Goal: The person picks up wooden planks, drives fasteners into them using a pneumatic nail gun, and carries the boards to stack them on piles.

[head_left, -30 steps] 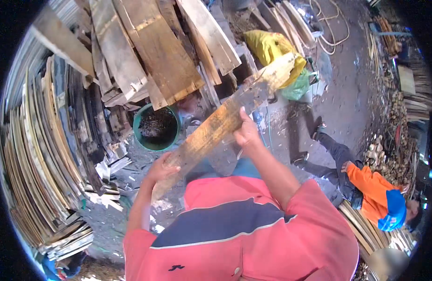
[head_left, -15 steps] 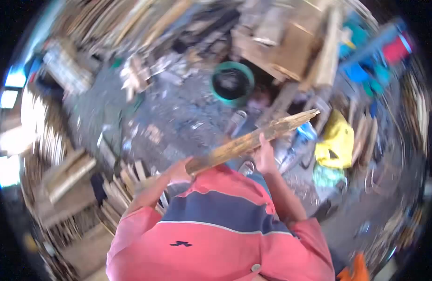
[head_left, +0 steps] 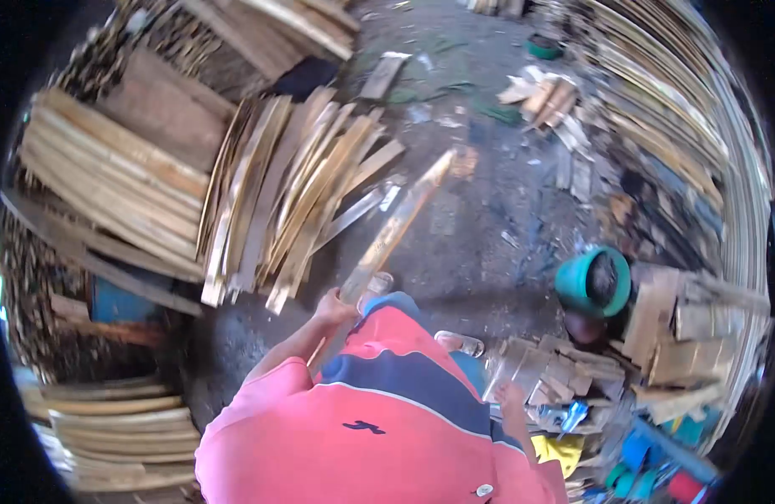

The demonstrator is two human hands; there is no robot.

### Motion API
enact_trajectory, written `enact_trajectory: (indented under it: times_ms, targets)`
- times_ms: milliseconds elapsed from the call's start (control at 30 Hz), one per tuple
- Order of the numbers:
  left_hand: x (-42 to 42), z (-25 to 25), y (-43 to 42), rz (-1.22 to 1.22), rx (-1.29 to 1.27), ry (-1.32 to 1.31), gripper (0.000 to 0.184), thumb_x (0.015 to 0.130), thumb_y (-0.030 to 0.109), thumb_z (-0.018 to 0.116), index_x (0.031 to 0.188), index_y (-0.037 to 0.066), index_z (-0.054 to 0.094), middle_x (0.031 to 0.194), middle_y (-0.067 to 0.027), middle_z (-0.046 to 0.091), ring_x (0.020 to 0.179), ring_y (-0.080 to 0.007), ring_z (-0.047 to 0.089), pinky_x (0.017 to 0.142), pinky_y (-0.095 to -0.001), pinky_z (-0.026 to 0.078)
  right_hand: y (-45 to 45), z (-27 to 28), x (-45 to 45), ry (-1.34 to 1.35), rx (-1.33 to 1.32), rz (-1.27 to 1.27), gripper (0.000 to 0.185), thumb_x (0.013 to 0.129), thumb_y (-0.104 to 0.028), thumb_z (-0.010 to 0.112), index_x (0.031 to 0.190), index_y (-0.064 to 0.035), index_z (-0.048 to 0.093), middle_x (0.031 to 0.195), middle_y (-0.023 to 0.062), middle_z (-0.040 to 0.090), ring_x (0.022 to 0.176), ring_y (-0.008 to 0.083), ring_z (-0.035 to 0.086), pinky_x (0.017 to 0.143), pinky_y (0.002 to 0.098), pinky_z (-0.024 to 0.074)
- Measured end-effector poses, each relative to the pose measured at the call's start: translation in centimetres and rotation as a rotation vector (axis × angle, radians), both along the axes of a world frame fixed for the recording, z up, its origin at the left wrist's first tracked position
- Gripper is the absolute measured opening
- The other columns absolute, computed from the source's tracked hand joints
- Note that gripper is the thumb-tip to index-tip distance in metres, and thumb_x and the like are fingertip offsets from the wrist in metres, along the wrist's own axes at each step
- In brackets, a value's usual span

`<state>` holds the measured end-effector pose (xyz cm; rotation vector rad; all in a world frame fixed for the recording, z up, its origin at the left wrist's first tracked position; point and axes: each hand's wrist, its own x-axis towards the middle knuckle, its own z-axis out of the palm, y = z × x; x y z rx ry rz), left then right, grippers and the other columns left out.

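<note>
My left hand [head_left: 337, 307] is closed around a long, narrow wooden plank [head_left: 396, 232]. The plank slants up and away from my left side, its far end over the dirt floor, and a shorter part runs back behind my hand along my forearm. My right hand [head_left: 511, 396] hangs low at my right side, near a pile of short wood pieces [head_left: 555, 374]. Nothing shows in it, and its slightly blurred fingers look loosely apart.
A fanned stack of planks [head_left: 295, 189] lies ahead on the left, with more stacked boards [head_left: 110, 160] beyond it. To the right stand a green bucket [head_left: 594, 281] and wood scraps. A yellow bag [head_left: 557, 452] lies at lower right. Long boards [head_left: 656, 92] line the far right.
My view has turned left, toward the plank stacks. My right hand has let go of the plank and dropped to my side. The left hand still holds it, now pointing forward.
</note>
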<state>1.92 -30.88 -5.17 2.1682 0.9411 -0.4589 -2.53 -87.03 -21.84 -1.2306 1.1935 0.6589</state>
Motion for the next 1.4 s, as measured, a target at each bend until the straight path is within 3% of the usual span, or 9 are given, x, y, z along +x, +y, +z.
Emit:
enact_trajectory:
  times_ms: [200, 300, 400, 533, 767, 867, 1000, 1167, 1400]
  targets:
    - [-2.5, 4.2, 16.1, 0.381, -0.06, -0.173, 0.084, 0.054, 0.019, 0.076, 0.126, -0.007, 0.043, 0.113, -0.0204, 0.059, 0.104, -0.0268, 0.059, 0.089, -0.0328, 0.046, 8.6, 7.3, 4.2, 0.073, -0.225, 0.123, 0.019, 0.088, -0.022, 0.052, 0.075, -0.0097, 0.046, 0.062, 0.0038, 0.044, 0.045, 0.0156, 0.041, 0.037, 0.0304, 0.03]
    - [-0.2, 8.2, 26.8, 0.373, 0.36, -0.08, 0.081, 0.057, 0.025, 0.079, 0.124, -0.004, 0.045, 0.106, -0.0198, 0.062, 0.097, -0.028, 0.06, 0.083, -0.0366, 0.049, 8.8, -2.4, 4.7, -0.448, 0.408, 0.017, 0.032, 0.09, -0.027, 0.051, 0.112, -0.0038, 0.05, 0.084, 0.0115, 0.062, 0.067, 0.0266, 0.059, 0.058, 0.041, 0.0495]
    - [0.3, 4.2, 41.3, 0.381, 0.915, -0.196, 0.089, 0.066, 0.049, 0.073, 0.132, -0.001, 0.041, 0.128, -0.0222, 0.05, 0.117, -0.0355, 0.049, 0.1, -0.0408, 0.038, 29.0, 7.7, 14.9, -0.095, 0.009, 0.175, 0.044, 0.089, -0.028, 0.059, 0.12, 0.0018, 0.05, 0.097, 0.0117, 0.062, 0.085, 0.0262, 0.062, 0.07, 0.0361, 0.0508]
    - [5.9, 0.4, 50.3, 0.263, 0.64, 0.169, 0.069, 0.078, 0.048, 0.061, 0.126, -0.001, 0.05, 0.126, -0.0219, 0.052, 0.119, -0.0342, 0.048, 0.102, -0.0404, 0.036, 46.3, 18.3, 18.9, -0.863, -0.36, 1.192, 0.044, 0.083, -0.025, 0.067, 0.117, -0.0002, 0.055, 0.086, 0.0108, 0.065, 0.079, 0.0187, 0.063, 0.07, 0.0314, 0.0507]
    - [6.1, -2.9, 29.2, -0.164, -0.15, -0.177, 0.032, 0.082, 0.032, 0.055, 0.101, 0.006, 0.059, 0.096, -0.0196, 0.062, 0.088, -0.0346, 0.06, 0.075, -0.0446, 0.047, 50.0, 20.4, 16.9, -0.684, -0.299, 1.33, 0.045, 0.083, -0.026, 0.067, 0.118, 0.0015, 0.056, 0.097, 0.0146, 0.066, 0.09, 0.0193, 0.063, 0.081, 0.0297, 0.0487]
    - [-3.2, -15.4, 20.3, -0.515, -0.007, -0.082, 0.043, 0.082, 0.036, 0.059, 0.113, 0.006, 0.061, 0.111, -0.0171, 0.062, 0.102, -0.0322, 0.06, 0.085, -0.0405, 0.048, 43.6, 16.5, 13.2, -0.508, -0.505, 1.137, 0.046, 0.082, -0.027, 0.065, 0.117, 0.0014, 0.057, 0.096, 0.0153, 0.066, 0.089, 0.0206, 0.063, 0.079, 0.0312, 0.0489]
    - [-2.0, -15.3, 23.9, -0.022, -0.249, 0.024, 0.052, 0.081, 0.038, 0.057, 0.12, 0.004, 0.056, 0.112, -0.0193, 0.062, 0.104, -0.0332, 0.059, 0.092, -0.0413, 0.044, 27.2, 5.4, 1.8, -0.116, -0.568, 0.644, 0.04, 0.081, -0.025, 0.065, 0.111, 0.0006, 0.061, 0.091, 0.0149, 0.067, 0.079, 0.022, 0.064, 0.074, 0.0328, 0.0496]
    - [2.2, -15.9, 35.1, -1.071, 0.087, 0.032, 0.046, 0.082, 0.033, 0.055, 0.117, 0.005, 0.058, 0.101, -0.0198, 0.065, 0.094, -0.0348, 0.062, 0.082, -0.0438, 0.049, 23.2, 2.9, -9.1, 0.19, -0.618, 0.706, 0.027, 0.081, -0.027, 0.062, 0.083, -0.0002, 0.065, 0.068, 0.0106, 0.061, 0.051, 0.0199, 0.057, 0.047, 0.0345, 0.0449]
    - [14.2, -12.6, 26.5, -0.727, 0.266, 0.188, 0.037, 0.076, 0.032, 0.06, 0.093, -0.001, 0.066, 0.086, -0.0203, 0.066, 0.081, -0.0333, 0.061, 0.073, -0.0446, 0.047, 22.4, 7.6, -5.8, -0.053, -0.43, 0.007, 0.036, 0.077, -0.035, 0.064, 0.081, 0.0003, 0.068, 0.072, 0.0141, 0.065, 0.06, 0.0206, 0.062, 0.057, 0.0357, 0.048]
